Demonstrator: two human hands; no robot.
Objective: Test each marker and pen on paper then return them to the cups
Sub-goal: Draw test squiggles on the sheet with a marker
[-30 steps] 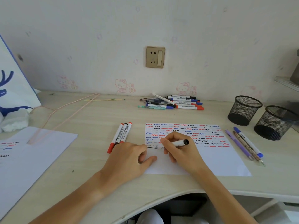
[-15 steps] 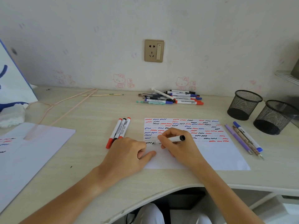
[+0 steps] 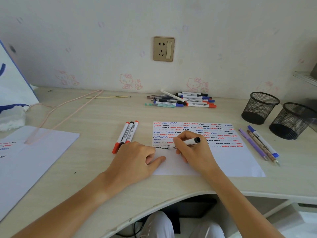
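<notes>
My right hand grips a white marker with a black end, its tip on the paper beside fresh black squiggles at the left of the lowest row. The sheet carries rows of red, blue and black squiggles. My left hand rests on the desk with its thumb on the paper's left edge, fingers curled; whether it hides a cap I cannot tell. Three markers lie left of the paper. A pile of markers and pens sits near the wall. Two black mesh cups stand at the right.
Three pens, purple, patterned and blue-capped, lie between the paper and the cups. A second sheet with a few squiggles covers the left of the desk. A pink wire hanger and a white bag are at back left. The desk's curved front edge is near.
The right hand has moved the marker tip a little to the right along the lowest row, leaving black squiggles behind it. The left hand stays put. The camera view has tilted slightly.
</notes>
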